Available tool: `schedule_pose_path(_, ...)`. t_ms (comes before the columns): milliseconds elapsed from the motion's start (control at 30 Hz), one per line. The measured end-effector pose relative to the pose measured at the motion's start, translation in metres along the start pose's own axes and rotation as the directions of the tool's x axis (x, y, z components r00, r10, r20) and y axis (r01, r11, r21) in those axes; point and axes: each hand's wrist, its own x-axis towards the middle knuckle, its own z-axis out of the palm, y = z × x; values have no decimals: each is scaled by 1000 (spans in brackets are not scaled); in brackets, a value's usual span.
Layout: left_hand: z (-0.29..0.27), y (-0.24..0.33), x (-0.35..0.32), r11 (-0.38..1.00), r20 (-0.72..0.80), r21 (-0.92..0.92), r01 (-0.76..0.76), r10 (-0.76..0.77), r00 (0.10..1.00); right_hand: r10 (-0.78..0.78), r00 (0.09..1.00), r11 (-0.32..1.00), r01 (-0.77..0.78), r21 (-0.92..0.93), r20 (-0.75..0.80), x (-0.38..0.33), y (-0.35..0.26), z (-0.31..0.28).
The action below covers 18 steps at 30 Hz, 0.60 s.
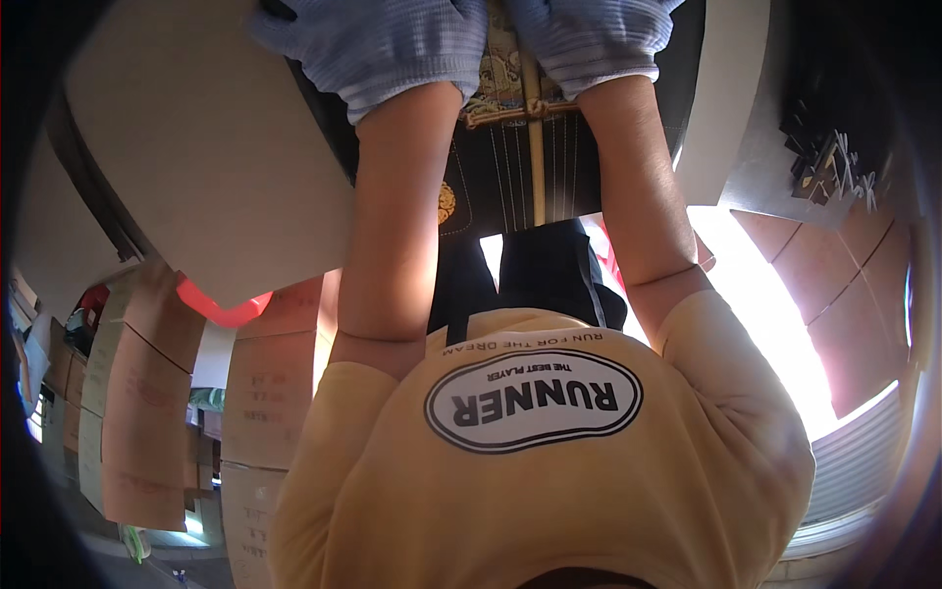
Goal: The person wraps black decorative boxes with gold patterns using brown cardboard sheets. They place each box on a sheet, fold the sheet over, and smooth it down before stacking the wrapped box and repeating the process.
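Observation:
My left hand (388,49) and my right hand (603,39), both in blue-grey knitted gloves, reach over a black panel (491,177) at the upper edge. White dashed lines and a gold round ornament (446,203) mark the panel. Between the hands shows a patterned multicolour piece (498,74). A tan cord-like strip (537,162) runs down the panel's middle, with a knot where a crosswise strip meets it. Both hands lie over or beside the panel; the picture's edge cuts off most of their fingers, so their grip is hidden.
A pale grey tabletop (216,147) extends to the left. Stacked cardboard boxes (147,393) stand beyond it, near a red curved plastic edge (226,309). At right, black pieces and white strips (834,172) lie on a grey surface, with brown tile-like panels (844,285) below.

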Motion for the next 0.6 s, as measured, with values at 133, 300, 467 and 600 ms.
schedule_pose_path(133, 1, -3, -3, 999, -18, 31, 34, -33, 999, -42, 998, 999, 42, -2, -47, 0, -3, 1)
schedule_pose_path(300, 9, -3, -6, 999, -45, 37, 17, -15, 999, -75, 997, 994, 76, 73, -22, -12, 0, -2)
schedule_pose_path(467, 16, 1, -6, 998, -49, 64, 27, -24, 999, -76, 996, 994, 79, 80, -35, -15, 2, -2)
schedule_pose_path(600, 3, 1, -4, 992, -17, -73, 100, -102, 995, -106, 993, 989, 110, 99, -46, -14, 0, -8)
